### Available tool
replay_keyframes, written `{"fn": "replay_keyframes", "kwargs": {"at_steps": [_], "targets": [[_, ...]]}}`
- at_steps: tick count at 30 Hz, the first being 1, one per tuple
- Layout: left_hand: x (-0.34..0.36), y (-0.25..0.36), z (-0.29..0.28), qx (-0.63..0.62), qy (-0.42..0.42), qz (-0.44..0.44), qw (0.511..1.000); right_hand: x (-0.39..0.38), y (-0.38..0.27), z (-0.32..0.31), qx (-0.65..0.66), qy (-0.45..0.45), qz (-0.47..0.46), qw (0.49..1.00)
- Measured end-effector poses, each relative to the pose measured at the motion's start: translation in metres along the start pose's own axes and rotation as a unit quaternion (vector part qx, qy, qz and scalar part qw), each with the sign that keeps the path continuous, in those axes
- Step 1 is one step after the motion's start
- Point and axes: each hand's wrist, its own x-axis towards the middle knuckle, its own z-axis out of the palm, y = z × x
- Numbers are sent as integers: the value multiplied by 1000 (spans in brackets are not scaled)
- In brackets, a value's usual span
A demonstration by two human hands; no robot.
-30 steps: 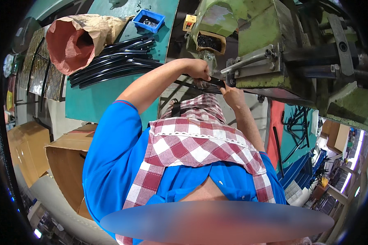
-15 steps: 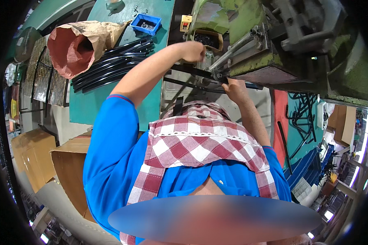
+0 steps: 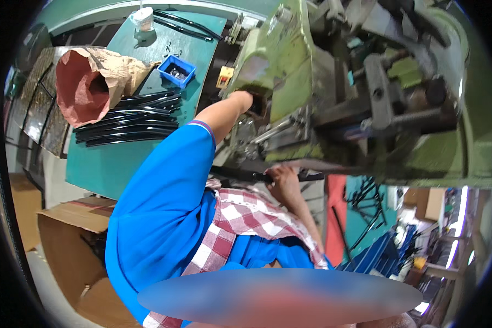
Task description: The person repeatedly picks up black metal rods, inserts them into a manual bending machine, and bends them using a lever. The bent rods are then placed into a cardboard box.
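My left hand (image 3: 241,100) reaches into a small open box (image 3: 262,107) set against the green machine (image 3: 281,71). Its fingers are hidden inside, so their grip does not show. Lower down, my right hand (image 3: 283,179) is closed around a black tube (image 3: 236,173) lying crosswise under the machine's edge, in front of my checked apron. A metal rod (image 3: 276,130) slants from the machine between both hands. Beside my left forearm is a clear plastic container (image 3: 245,131), its contents unclear.
On the green table (image 3: 120,169) at left lie a pile of black tubes (image 3: 131,121), a paper-wrapped roll (image 3: 117,71), a blue bin (image 3: 177,71) of small parts and a white cup (image 3: 144,19). Cardboard boxes (image 3: 71,218) stand below. Bent black rods (image 3: 364,199) lie at right.
My left hand has gone from above the clear container into the small box. My right hand stays on the tube. The whole view has shifted, with the machine now filling more of it.
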Motion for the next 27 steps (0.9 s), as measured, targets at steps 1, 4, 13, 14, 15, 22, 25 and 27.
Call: {"fn": "replay_keyframes", "kwargs": {"at_steps": [1,4,13,14,15,22,25,27], "targets": [[3,2,6,-2,1,-5,1000,-1,1,-12,8,-47,41,998],[13,14,8,36,-28,-66,997,-5,1,-38,-3,-116,125,985],[-5,8,8,73,7,-19,997,-18,39,-2,-5,0,37,999],[-10,10,3,63,12,-21,998,-16,37,-4,0,-8,39,999],[-10,11,3,65,11,-18,998,-14,34,-9,5,-16,42,999],[-14,9,-5,48,51,-7,998,-7,28,-9,37,-10,56,998],[-24,14,-17,50,45,-4,998,-2,27,-8,38,-6,32,999],[-19,8,0,46,39,-9,998,1,26,-2,44,11,16,999]]}}
